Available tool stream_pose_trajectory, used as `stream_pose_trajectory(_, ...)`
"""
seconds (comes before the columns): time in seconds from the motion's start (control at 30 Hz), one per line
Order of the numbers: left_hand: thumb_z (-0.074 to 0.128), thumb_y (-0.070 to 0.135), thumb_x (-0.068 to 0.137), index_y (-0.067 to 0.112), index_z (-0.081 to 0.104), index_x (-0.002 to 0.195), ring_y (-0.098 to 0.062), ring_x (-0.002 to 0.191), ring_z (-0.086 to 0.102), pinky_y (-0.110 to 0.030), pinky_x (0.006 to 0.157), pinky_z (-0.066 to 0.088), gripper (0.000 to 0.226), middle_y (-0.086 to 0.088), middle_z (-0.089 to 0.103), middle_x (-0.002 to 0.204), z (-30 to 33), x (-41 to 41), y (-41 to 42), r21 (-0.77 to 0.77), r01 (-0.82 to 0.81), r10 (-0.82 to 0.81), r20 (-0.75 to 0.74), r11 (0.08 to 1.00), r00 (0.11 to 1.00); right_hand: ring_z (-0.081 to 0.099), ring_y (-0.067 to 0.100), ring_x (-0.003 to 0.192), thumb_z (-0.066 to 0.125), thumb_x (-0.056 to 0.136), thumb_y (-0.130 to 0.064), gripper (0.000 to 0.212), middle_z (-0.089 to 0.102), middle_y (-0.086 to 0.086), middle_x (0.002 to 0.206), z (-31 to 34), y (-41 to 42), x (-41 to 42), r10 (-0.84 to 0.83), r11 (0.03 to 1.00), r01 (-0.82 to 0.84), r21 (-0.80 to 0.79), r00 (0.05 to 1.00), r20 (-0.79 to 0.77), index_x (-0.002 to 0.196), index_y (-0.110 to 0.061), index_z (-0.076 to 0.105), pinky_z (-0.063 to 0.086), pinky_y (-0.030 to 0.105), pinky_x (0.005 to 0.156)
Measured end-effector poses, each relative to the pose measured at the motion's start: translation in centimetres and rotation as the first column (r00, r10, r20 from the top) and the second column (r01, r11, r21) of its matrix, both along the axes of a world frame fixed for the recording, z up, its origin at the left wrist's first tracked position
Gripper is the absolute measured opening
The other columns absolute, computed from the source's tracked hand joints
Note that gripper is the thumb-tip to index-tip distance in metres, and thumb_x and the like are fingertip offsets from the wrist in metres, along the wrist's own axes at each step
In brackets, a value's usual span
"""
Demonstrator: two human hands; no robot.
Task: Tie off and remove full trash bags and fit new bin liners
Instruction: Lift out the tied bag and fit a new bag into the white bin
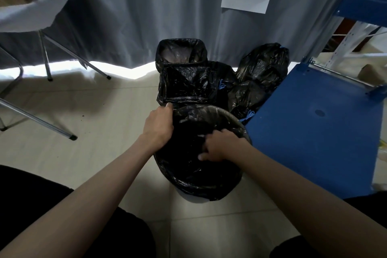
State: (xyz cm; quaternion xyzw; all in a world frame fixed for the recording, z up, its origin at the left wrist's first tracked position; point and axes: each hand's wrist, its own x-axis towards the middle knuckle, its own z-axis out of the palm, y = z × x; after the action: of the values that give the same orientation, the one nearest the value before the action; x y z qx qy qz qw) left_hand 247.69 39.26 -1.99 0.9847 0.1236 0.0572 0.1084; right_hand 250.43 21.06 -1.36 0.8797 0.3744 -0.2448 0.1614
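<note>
The left hand (158,126) grips the black liner (201,165) at the round bin's (234,115) far-left rim while the right hand (219,146) pinches liner folds inside, bare floor (94,132) lying open leftward.

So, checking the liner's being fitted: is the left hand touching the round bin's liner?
Touching: head view shows the left hand gripping the black liner at the rim.

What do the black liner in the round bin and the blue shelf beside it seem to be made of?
The black liner in the round bin looks like thin glossy plastic film: it crinkles and catches highlights. The flat blue shelf looks like painted sheet metal, smooth and matte with a rigid edge, though this is not certain.
</note>
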Motion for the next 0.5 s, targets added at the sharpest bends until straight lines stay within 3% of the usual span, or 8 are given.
stream_pose_trajectory(0.03,0.048,0.001,0.087,0.008,0.051,0.109,-0.044,0.091,0.059,-0.043,0.067,0.042,0.024,-0.020,0.062,0.101,0.0,0.0,0.0,0.008,0.001,-0.001,0.002,1.000,1.000,0.042,0.029,0.134,0.043,0.098,-0.052,0.057,0.046,0.008,0.146,0.4,-0.6,-0.3,-0.033,0.982,0.031,-0.186,0.999,-0.005,0.143,-0.017,0.045,0.031,0.043,0.109)
stream_pose_trajectory(0.1,0.048,0.000,0.087,0.007,0.051,0.111,-0.044,0.092,0.059,-0.042,0.066,0.040,0.025,-0.020,0.062,0.102,0.0,-0.1,0.0,0.024,0.003,-0.003,0.002,1.000,1.000,0.043,0.028,0.134,0.045,0.100,-0.041,0.049,0.043,0.008,0.148,1.0,-1.6,-0.6,-0.047,0.948,0.043,-0.317,0.999,-0.003,0.143,-0.016,0.044,0.032,0.041,0.109)
stream_pose_trajectory(0.17,0.047,0.001,0.088,0.007,0.049,0.112,-0.043,0.094,0.058,-0.042,0.065,0.038,0.025,-0.020,0.061,0.105,-0.1,-0.2,-0.1,0.040,0.011,-0.011,0.008,0.999,1.000,0.045,0.028,0.132,0.047,0.100,-0.040,0.049,0.045,0.008,0.146,1.8,-1.7,-0.8,-0.045,0.965,0.046,-0.258,0.999,0.010,0.142,-0.016,0.044,0.033,0.040,0.107)
stream_pose_trajectory(0.27,0.056,0.001,0.085,0.008,0.045,0.119,-0.037,0.103,0.051,-0.043,0.071,0.043,0.036,-0.016,0.050,0.118,-0.2,-0.3,-0.1,0.146,0.065,-0.073,0.050,0.987,0.996,0.053,0.031,0.119,0.051,0.097,-0.048,0.048,0.053,0.010,0.134,2.8,-0.9,-1.0,-0.069,0.997,0.068,-0.037,0.997,-0.017,0.133,-0.015,0.052,0.039,0.039,0.095)
stream_pose_trajectory(0.37,0.063,0.006,0.080,0.010,0.051,0.117,-0.033,0.101,0.049,-0.043,0.081,0.047,0.039,-0.012,0.048,0.117,-0.4,0.2,-1.6,0.288,0.312,-0.372,0.182,0.905,0.910,0.056,0.034,0.113,0.054,0.096,-0.045,0.044,0.055,0.012,0.130,3.4,-0.8,-0.9,-0.100,0.992,0.104,0.076,0.994,-0.053,0.128,-0.015,0.057,0.040,0.035,0.082)
stream_pose_trajectory(0.43,0.057,0.019,0.090,0.013,0.053,0.124,-0.030,0.109,0.050,-0.041,0.090,0.045,0.035,-0.008,0.049,0.123,-0.7,0.1,-3.2,0.289,0.501,-0.540,0.070,0.816,0.839,0.054,0.032,0.118,0.052,0.096,-0.049,0.050,0.054,0.011,0.133,3.4,-1.1,-1.2,-0.117,0.993,0.117,0.006,0.992,-0.045,0.132,-0.015,0.054,0.040,0.036,0.087)
stream_pose_trajectory(0.5,0.050,0.039,0.097,0.020,0.044,0.140,-0.025,0.128,0.044,-0.038,0.104,0.038,0.048,-0.003,0.044,0.141,-1.7,0.1,-4.0,0.271,0.553,-0.509,-0.221,0.788,0.832,0.048,0.031,0.125,0.046,0.096,-0.058,0.061,0.051,0.010,0.138,3.1,-1.7,-1.5,-0.142,0.982,0.133,-0.136,0.988,-0.060,0.138,-0.015,0.049,0.036,0.038,0.099)
